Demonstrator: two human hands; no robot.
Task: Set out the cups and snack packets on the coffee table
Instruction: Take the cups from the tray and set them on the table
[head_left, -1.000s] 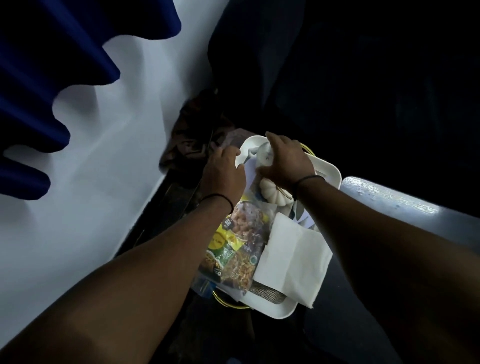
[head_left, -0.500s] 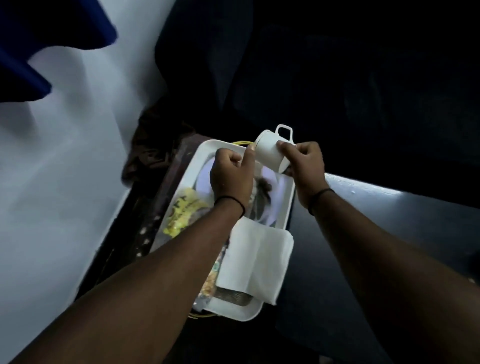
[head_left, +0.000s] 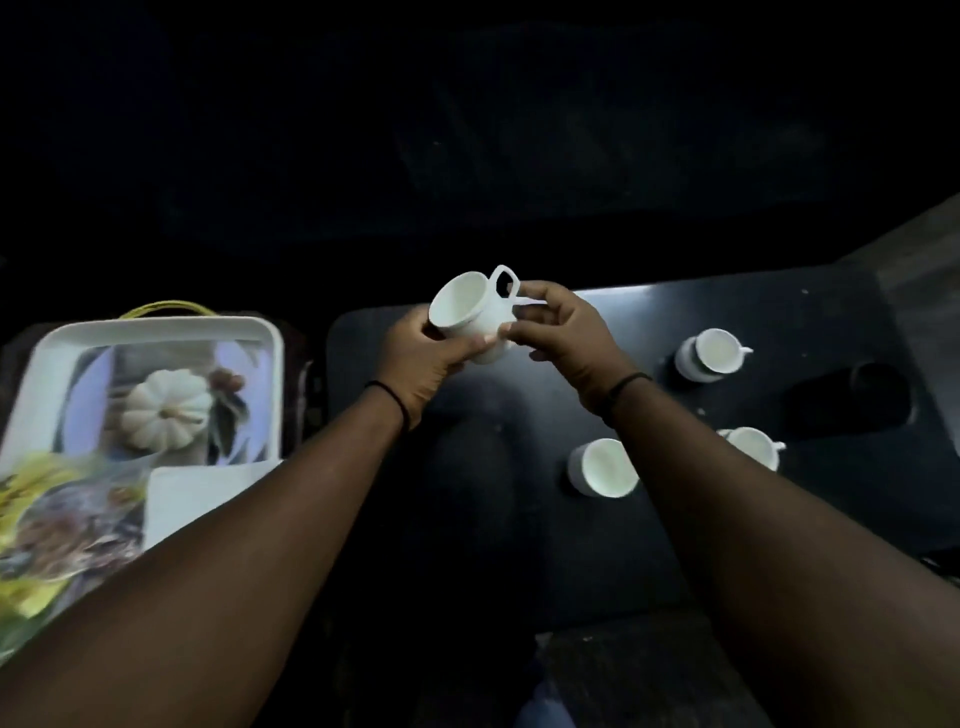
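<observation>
Since the earlier frame the white cup has travelled from above the tray to above the dark tabletop. The left hand curls round its body; the right hand pinches near the handle. It lies tilted, mouth facing up and left, handle uppermost. Three cups stand upright on the tabletop. The snack packets lie in the tray; their printing is too blurred to read.
</observation>
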